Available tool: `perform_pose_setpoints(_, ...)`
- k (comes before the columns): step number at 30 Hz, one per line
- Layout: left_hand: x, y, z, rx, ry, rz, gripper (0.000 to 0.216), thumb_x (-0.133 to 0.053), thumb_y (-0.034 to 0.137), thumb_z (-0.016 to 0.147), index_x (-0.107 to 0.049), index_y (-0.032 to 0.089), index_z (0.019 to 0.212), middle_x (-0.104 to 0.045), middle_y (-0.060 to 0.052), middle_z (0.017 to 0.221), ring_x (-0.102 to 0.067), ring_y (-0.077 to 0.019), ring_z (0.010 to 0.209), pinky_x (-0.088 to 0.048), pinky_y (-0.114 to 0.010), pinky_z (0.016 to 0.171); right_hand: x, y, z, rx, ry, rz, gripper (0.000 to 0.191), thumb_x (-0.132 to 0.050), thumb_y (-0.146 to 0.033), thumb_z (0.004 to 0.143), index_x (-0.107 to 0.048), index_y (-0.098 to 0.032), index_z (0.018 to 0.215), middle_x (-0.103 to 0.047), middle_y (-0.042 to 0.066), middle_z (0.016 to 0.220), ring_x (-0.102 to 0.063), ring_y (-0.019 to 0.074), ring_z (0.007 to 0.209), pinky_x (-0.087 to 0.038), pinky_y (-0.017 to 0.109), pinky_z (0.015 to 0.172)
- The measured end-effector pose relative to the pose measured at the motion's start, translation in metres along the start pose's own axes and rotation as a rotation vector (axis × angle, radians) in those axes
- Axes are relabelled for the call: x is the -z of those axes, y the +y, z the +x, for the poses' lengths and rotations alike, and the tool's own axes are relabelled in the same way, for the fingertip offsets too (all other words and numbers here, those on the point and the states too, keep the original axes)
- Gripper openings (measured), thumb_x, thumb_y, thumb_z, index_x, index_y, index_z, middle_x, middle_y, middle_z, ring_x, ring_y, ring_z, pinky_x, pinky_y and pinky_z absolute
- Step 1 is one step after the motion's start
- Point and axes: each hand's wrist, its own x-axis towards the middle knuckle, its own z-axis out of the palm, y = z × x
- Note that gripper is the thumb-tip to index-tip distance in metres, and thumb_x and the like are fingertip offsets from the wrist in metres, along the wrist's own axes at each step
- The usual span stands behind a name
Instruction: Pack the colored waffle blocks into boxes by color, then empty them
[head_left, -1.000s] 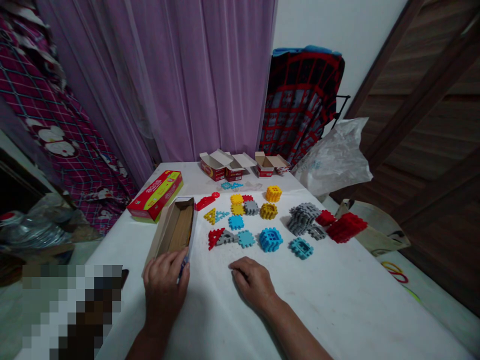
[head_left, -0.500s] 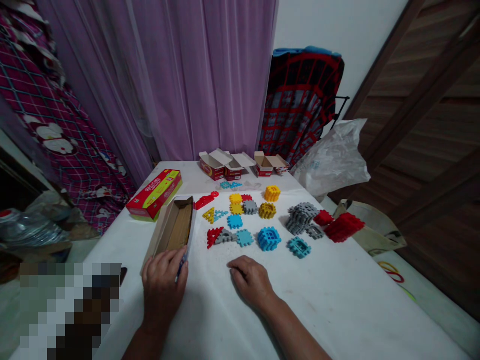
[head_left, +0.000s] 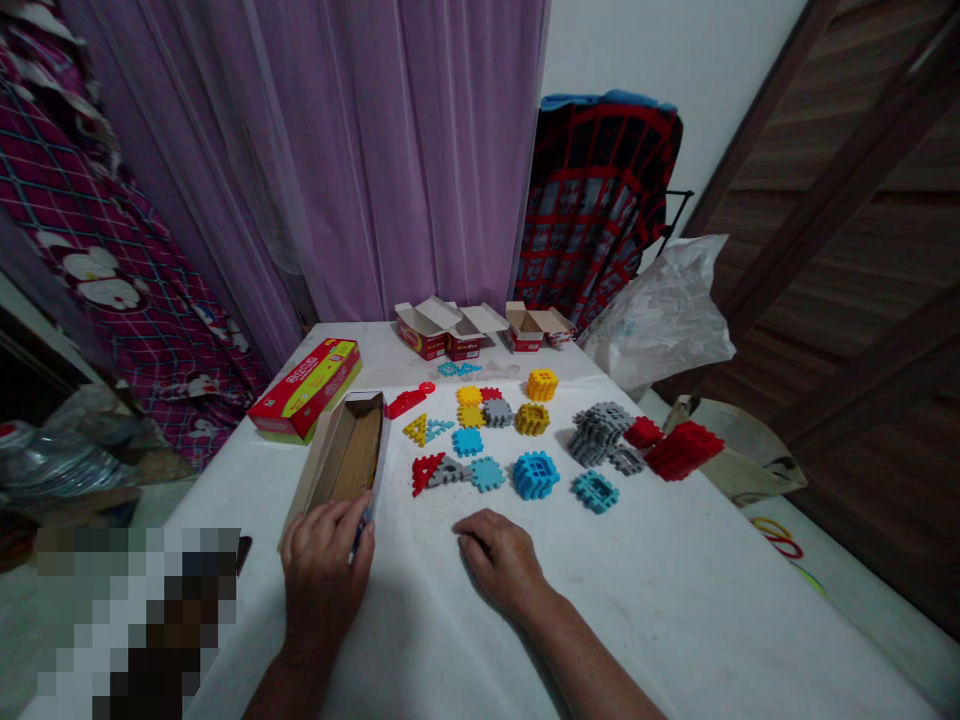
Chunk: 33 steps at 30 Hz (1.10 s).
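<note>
My left hand (head_left: 324,560) is closed over the near end of an open cardboard box (head_left: 349,455), fingers over its rim and thumb along the right side. Brown cardboard shows inside the box. On the white table rests my right hand (head_left: 499,562), loosely curled, with nothing visible in it. Beyond it lie a light teal notched tile (head_left: 487,474), a grey triangle piece (head_left: 448,472) and a red piece (head_left: 427,474). A stack of blue tiles (head_left: 535,475) and some teal square frames (head_left: 595,491) are to the right of these.
Stacked grey pieces (head_left: 600,432) and red pieces (head_left: 684,451) stand at the right. Yellow stacks (head_left: 541,385) sit farther back. A red and green box (head_left: 306,390) is at the left. Small open boxes (head_left: 424,332) line the back edge, near a plastic bag (head_left: 660,310).
The view has shifted very slightly, so everything sits a little farther left. Both hands keep their places and no piece has moved.
</note>
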Motion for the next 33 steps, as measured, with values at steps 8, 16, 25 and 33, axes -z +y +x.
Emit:
perform_pose_setpoints(8,-0.0003,-0.0005,-0.0008,0.008,-0.008,-0.008,0.03,-0.055,0.025,0.086,-0.063,0.021,0.115,-0.069,-0.008,0.1,-0.058,-0.0256,0.099,-0.038,-0.045,0.1,-0.0002,0.0003,-0.0007,0.003,0.004,0.007,0.026,-0.049,-0.017,0.084,-0.072,-0.024,0.096,-0.072,0.004,0.093,-0.065,0.0164,0.088,-0.048,0.029,0.082)
perform_pose_setpoints(16,0.0002,-0.0008,0.0002,0.025,-0.018,-0.031,0.03,-0.053,0.025,0.087,-0.064,0.021,0.115,-0.068,-0.008,0.1,-0.058,-0.0254,0.098,-0.041,-0.044,0.097,0.0021,-0.0017,-0.0001,-0.009,-0.014,-0.001,0.026,-0.049,-0.017,0.084,-0.072,-0.023,0.097,-0.071,0.004,0.094,-0.065,0.0167,0.089,-0.048,0.029,0.082)
perform_pose_setpoints(25,-0.0017,0.0027,-0.0018,0.077,0.004,-0.063,0.033,-0.057,0.022,0.085,-0.062,0.024,0.118,-0.048,-0.014,0.136,-0.048,-0.0319,0.124,-0.041,-0.051,0.103,-0.0005,0.0006,0.0001,0.002,0.013,0.01,0.026,-0.05,-0.017,0.083,-0.072,-0.024,0.095,-0.072,0.003,0.093,-0.065,0.0164,0.088,-0.048,0.028,0.082)
perform_pose_setpoints(33,-0.0065,0.0037,-0.0074,0.244,0.133,-0.135,0.071,-0.067,0.035,0.08,-0.037,0.016,0.142,-0.016,-0.023,0.153,-0.026,-0.042,0.14,-0.038,-0.057,0.106,-0.0033,0.0056,-0.0001,0.019,0.037,0.042,0.026,-0.049,-0.016,0.084,-0.072,-0.023,0.094,-0.072,0.003,0.09,-0.065,0.0154,0.086,-0.047,0.027,0.081)
